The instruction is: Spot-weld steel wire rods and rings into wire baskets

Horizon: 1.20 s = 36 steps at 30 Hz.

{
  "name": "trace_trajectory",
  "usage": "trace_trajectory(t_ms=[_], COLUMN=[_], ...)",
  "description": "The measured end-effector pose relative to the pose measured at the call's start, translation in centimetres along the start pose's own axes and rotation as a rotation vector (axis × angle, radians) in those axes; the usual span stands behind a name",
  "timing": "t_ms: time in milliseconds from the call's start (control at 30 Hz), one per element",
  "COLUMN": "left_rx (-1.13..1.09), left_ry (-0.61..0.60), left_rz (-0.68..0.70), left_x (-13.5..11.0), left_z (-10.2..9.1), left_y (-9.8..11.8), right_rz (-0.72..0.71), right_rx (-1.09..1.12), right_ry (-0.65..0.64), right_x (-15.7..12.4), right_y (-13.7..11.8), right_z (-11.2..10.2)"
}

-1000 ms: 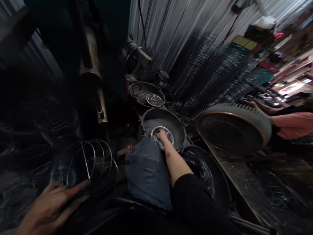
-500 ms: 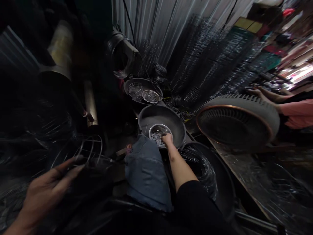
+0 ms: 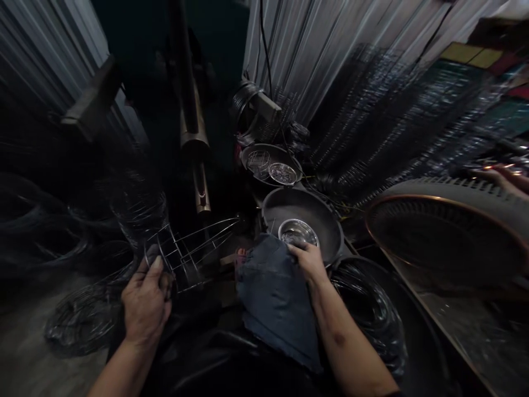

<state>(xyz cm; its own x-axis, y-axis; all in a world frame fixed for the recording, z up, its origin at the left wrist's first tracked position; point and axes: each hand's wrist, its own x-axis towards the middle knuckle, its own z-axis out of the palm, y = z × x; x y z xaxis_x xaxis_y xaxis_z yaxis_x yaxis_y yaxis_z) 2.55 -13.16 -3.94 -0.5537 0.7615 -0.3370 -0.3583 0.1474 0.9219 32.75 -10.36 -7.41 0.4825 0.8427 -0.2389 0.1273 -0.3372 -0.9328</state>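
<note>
My left hand [image 3: 145, 300] is closed on the near rim of a wire ring frame [image 3: 188, 251] that lies on its side, tapering away toward the right. My right hand [image 3: 308, 258] rests at the near edge of a small steel bowl [image 3: 298, 231] of small metal pieces. Its fingers are curled and what they hold, if anything, is hidden. The bowl sits inside a dark wok-like pan [image 3: 303, 215]. A blue denim cloth [image 3: 275, 300] covers my knee between the two hands.
A second pan [image 3: 270, 160] with a wire ring and a bowl stands farther back. A large fan guard [image 3: 450, 237] leans at the right, another person's hand [image 3: 502, 176] behind it. Wire coils [image 3: 367, 309] lie lower right and on the left floor [image 3: 82, 320]. Corrugated metal wall behind.
My left hand went from open and reaching to gripping the wire frame, which now lies closer in. My right hand drew back from the bowl's middle to its near edge.
</note>
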Motion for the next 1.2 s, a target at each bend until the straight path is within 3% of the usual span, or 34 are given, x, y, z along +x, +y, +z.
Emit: trace_trajectory(t_ms=[133,200,300,767,1200], left_rx=[-0.094,-0.129,-0.163,-0.17,-0.049], left_ry=[-0.039,-0.044,-0.037,0.004,-0.023], left_rz=[0.05,0.053,0.054,-0.007,0.026], left_x=[-0.1,0.0,0.2,2.7,4.5], left_z=[0.0,-0.2,-0.6,-0.4,1.6], left_y=[-0.7,-0.9,-0.8,-0.2,3.2], right_rz=[0.162,0.216,0.283,0.241,0.174], right_rx=[0.349,0.487,0.628,0.758,0.809], right_ry=[-0.456,-0.567,-0.638,-0.611,-0.556], right_x=[-2.4,-3.7,-5.2,-5.1,-3.4], right_y=[-3.6,-5.1,-6.4,-7.3,-10.1], right_z=[7.5,10.5,13.0,16.0,18.1])
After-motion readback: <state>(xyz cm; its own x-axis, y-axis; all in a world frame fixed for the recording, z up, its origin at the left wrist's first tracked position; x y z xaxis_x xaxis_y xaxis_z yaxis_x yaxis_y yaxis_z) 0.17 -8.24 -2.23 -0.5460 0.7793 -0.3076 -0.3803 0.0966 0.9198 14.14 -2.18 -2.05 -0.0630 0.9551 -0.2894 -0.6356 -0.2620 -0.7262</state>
